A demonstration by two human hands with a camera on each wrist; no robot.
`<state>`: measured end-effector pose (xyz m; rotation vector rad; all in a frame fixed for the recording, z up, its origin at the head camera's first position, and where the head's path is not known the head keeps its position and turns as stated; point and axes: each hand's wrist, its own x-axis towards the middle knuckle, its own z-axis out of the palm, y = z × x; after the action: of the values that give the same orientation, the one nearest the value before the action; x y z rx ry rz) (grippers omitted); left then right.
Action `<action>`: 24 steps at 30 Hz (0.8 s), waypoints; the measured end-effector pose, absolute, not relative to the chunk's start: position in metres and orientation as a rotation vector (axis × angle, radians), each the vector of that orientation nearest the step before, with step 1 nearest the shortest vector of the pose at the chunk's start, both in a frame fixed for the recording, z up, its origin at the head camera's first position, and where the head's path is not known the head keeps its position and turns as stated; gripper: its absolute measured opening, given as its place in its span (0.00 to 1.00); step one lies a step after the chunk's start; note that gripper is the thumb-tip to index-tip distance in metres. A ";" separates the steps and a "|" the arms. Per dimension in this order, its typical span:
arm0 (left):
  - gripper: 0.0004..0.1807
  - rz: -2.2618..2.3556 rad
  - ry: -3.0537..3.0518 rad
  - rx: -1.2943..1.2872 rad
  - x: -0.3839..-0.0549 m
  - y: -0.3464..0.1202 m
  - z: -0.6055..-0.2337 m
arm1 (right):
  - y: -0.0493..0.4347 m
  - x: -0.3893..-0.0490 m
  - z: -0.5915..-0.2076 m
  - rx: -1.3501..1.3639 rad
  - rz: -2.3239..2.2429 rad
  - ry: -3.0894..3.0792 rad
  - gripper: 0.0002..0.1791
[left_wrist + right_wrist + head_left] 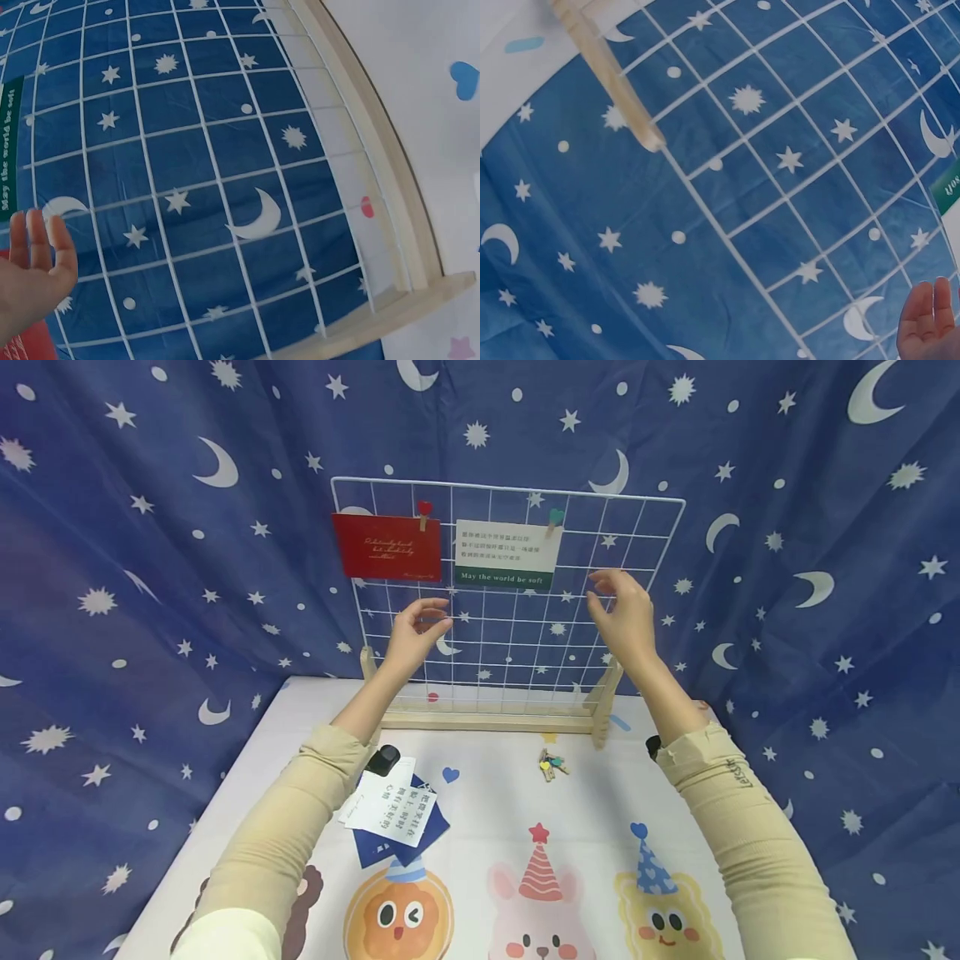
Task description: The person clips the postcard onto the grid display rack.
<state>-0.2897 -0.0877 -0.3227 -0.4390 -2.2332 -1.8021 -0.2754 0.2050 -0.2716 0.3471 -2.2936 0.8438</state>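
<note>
A white wire grid (510, 635) stands upright in a wooden base (487, 722). On its upper part hang a red card (390, 548), held by a clothespin with a red heart (425, 510), and a white-and-green card (506, 556), held by one with a teal heart (556, 518). My left hand (417, 633) is raised in front of the grid just below the red card, fingers loosely bent around nothing. To the right of the white-and-green card is my right hand (624, 614), also holding nothing, thumb and fingers apart. In the right wrist view its fingers (922, 319) show at the lower right corner.
Beside the left forearm, white cards (390, 806) with printed writing overlap dark blue cards (433, 835) on the table. Several small clothespins (551, 765) lie in a pile before the base. A blue curtain (150, 610) with moons and stars surrounds the table.
</note>
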 end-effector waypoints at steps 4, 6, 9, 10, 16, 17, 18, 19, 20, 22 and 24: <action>0.22 -1.772 -2.349 -0.485 -0.283 -0.098 -0.330 | 0.212 -0.273 -0.280 0.366 0.810 -2.316 0.14; 0.22 -1.741 -2.398 -0.533 -0.280 -0.104 -0.334 | 0.216 -0.272 -0.283 0.371 0.798 -2.330 0.14; 0.22 -1.690 -2.473 -0.597 -0.275 -0.116 -0.341 | 0.219 -0.272 -0.289 0.387 0.785 -2.356 0.14; 0.22 -1.667 -2.502 -0.614 -0.269 -0.121 -0.339 | 0.219 -0.272 -0.291 0.393 0.785 -2.367 0.14; 0.20 -1.574 -2.571 -0.671 -0.258 -0.142 -0.355 | 0.222 -0.273 -0.304 0.419 0.780 -2.405 0.14; 0.20 -1.578 -2.561 -0.668 -0.260 -0.144 -0.362 | 0.224 -0.273 -0.307 0.417 0.780 -2.410 0.14; 0.20 -1.576 -2.555 -0.667 -0.259 -0.143 -0.366 | 0.225 -0.272 -0.310 0.409 0.780 -2.414 0.14; 0.20 -1.576 -2.549 -0.666 -0.258 -0.143 -0.369 | 0.227 -0.271 -0.313 0.401 0.782 -2.420 0.14; 0.20 -1.575 -2.545 -0.664 -0.257 -0.143 -0.373 | 0.228 -0.271 -0.316 0.393 0.782 -2.424 0.14; 0.19 -1.562 -2.542 -0.666 -0.254 -0.143 -0.380 | 0.230 -0.269 -0.321 0.390 0.785 -2.426 0.14; 0.18 -1.535 -2.543 -0.656 -0.249 -0.145 -0.385 | 0.229 -0.269 -0.326 0.397 0.793 -2.428 0.13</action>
<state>-0.2494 -0.1452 -0.3851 -0.6562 -2.5435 -1.5350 -0.2685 0.2289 -0.3262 0.3966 -2.4276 0.7925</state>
